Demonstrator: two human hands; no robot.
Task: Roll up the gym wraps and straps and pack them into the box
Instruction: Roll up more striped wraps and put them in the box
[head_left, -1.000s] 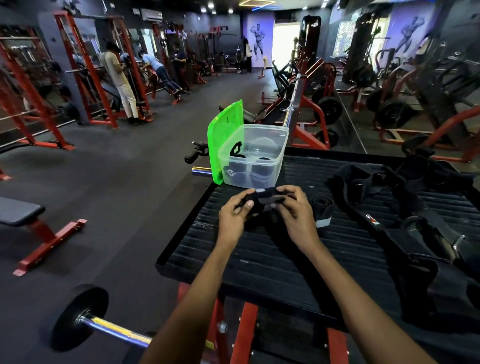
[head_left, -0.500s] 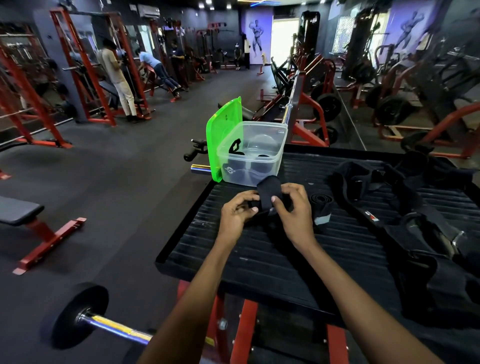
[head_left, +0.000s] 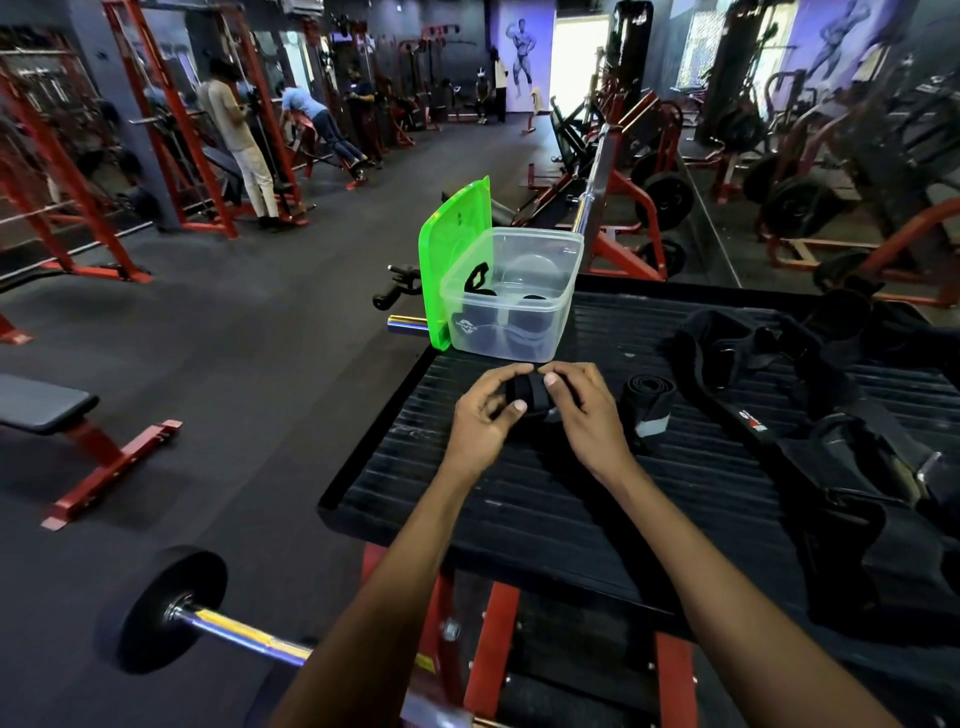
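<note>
A black wrap (head_left: 527, 395) is held between my two hands just above the black ribbed platform (head_left: 519, 499). My left hand (head_left: 485, 415) grips its left side, thumb in front. My right hand (head_left: 584, 410) grips its right side, thumb pressed on top. Right behind them stands the clear plastic box (head_left: 511, 296), open, with rolled black wraps inside. Its green lid (head_left: 457, 254) stands upright against the box's left side. A rolled wrap with a grey end (head_left: 647, 405) lies to the right of my right hand.
A heap of black straps and belts (head_left: 841, 415) covers the platform's right side. A barbell with a plate (head_left: 166, 608) lies on the floor at lower left. A bench (head_left: 47, 410) stands at left. People train at red racks far behind.
The wrap's loose end, which stuck up half a second ago, now lies folded down on the roll. Both hands have closed in tighter around it.
</note>
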